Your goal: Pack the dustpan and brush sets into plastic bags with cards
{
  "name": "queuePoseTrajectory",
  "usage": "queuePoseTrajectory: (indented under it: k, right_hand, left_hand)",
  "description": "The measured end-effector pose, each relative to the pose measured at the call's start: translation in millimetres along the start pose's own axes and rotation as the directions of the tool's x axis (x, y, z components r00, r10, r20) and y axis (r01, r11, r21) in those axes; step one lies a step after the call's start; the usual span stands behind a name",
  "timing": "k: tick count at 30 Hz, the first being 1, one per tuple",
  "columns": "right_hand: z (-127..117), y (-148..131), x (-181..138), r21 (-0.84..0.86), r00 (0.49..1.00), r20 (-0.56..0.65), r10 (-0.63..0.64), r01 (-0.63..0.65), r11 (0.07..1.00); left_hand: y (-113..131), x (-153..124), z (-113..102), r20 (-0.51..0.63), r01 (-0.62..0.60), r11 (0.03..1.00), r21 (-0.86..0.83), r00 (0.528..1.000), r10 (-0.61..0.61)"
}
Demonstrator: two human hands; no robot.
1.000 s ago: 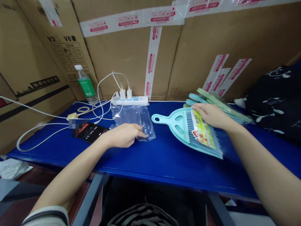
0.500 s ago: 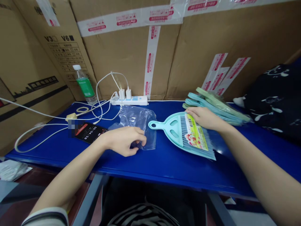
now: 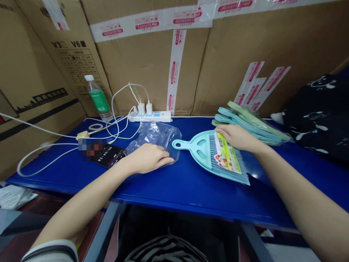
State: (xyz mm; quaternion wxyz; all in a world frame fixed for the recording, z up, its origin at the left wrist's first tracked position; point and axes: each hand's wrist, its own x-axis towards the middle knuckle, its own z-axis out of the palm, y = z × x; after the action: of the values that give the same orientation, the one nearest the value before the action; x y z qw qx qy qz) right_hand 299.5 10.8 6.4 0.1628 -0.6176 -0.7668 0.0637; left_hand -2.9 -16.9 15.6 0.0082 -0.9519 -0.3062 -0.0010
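Note:
My left hand [image 3: 151,158] lies on a clear plastic bag [image 3: 158,134], its fingers curled over the crumpled film and its thumb along the near edge. Just right of the bag, a light-blue dustpan [image 3: 201,147] lies on the blue table with its handle pointing left. A small brush [image 3: 215,156] with grey-blue bristles is nested in it, wrapped by a yellow printed label [image 3: 227,154]. My right hand [image 3: 234,136] grips the far edge of this set; the fingertips are partly hidden behind the rim.
Behind my right hand lie several bagged dustpan sets [image 3: 251,122], green and blue. A phone [image 3: 110,156] sits by my left forearm, near white cables and a power strip [image 3: 156,116]. A water bottle [image 3: 99,100] stands before cardboard boxes [image 3: 149,62]. A dark patterned bag [image 3: 319,116] is at right.
My left hand has closed on the plastic bag and drawn up slightly, crumpling its near edge. The phone has shifted a little to the right. My right hand and the dustpan have hardly moved.

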Motion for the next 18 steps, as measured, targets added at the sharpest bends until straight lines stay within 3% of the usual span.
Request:
queuePoseTrajectory:
  k: [6,18]
  right_hand:
    - [4,7,3,0.011,0.999,-0.018,-0.042,0.042,0.999]
    - [-3,-9,-2,0.013,0.999,0.029,0.021,-0.021,1.0]
  left_hand:
    - [1,5,4,0.004,0.203,0.966,0.158,0.979,-0.206]
    - [4,5,4,-0.073,0.312,0.95,0.02,0.948,-0.31]
